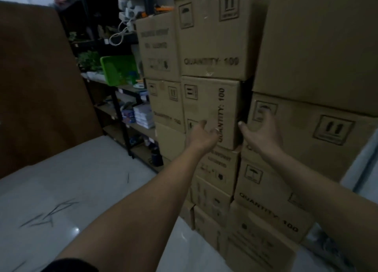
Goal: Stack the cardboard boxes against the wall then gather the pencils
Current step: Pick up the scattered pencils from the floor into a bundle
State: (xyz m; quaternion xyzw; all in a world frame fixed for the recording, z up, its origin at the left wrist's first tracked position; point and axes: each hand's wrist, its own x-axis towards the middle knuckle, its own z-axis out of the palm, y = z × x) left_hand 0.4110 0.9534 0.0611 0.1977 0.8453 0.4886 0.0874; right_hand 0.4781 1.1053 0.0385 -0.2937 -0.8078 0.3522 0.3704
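Observation:
Brown cardboard boxes stand stacked in several columns against the wall on the right. One box point(212, 108), turned on its side with "QUANTITY: 100" running vertically, sits in the middle column. My left hand point(201, 137) rests flat against its front lower face, fingers apart. My right hand point(260, 131) is at that box's right edge, thumb by the dark gap, fingers spread over the neighbouring box point(306, 136). Several pencils point(51, 213) lie scattered on the white floor at lower left, with one more pencil point(128, 177) farther off.
A black metal shelf rack point(120, 112) with a green tray point(118, 69), plants, cables and packets stands left of the stacks. A large brown board point(41, 83) leans at the left. White tiled floor point(92, 190) spreads in front.

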